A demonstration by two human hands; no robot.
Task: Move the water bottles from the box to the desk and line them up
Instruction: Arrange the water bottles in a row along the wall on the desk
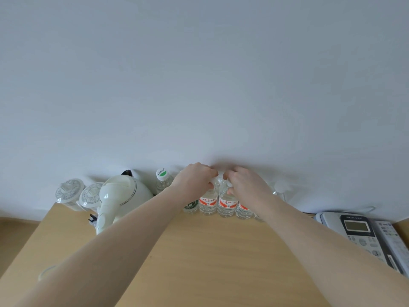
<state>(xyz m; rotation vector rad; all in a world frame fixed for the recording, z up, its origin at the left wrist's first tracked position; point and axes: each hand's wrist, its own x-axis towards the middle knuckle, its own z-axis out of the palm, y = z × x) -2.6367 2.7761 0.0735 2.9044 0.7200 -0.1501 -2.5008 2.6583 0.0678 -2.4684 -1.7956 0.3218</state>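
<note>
Now both hands work at the back of the desk (pixel 199 251): the left hand (pixel 194 178) grips the cap of 1 red-labelled bottle (pixel 207 203), the right hand (pixel 243 182) its neighbour (pixel 227 204). Judging by this, aligning is underway; next, nudge them flush.

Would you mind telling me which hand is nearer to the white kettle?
Left. The left hand grips a bottle top just right of the white kettle; the right hand is farther right.

Both hands, left hand (pixel 194 178) and right hand (pixel 243 182), gripping adjacent red-labelled bottle tops (pixel 215 181) on the desk (pixel 199 251).
</note>
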